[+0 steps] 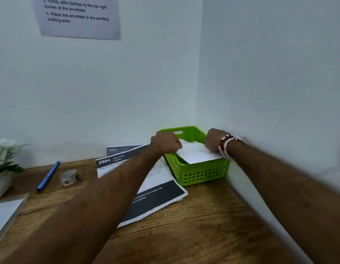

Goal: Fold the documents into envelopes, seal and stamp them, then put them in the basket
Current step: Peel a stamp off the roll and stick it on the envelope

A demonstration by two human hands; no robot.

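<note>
spreading across the wooden desk (203, 225), printed documents (157, 199) lie just left of the green basket (201, 174) in the corner, where a white envelope (197, 154) sits over the rim, its left end pinched by the left hand (165, 142), its right end gripped by the curled right hand (213, 140), a blue pen (48, 176) well apart.

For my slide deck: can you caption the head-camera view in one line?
The left hand and right hand hold a white envelope on the green basket, beside printed documents.
</note>
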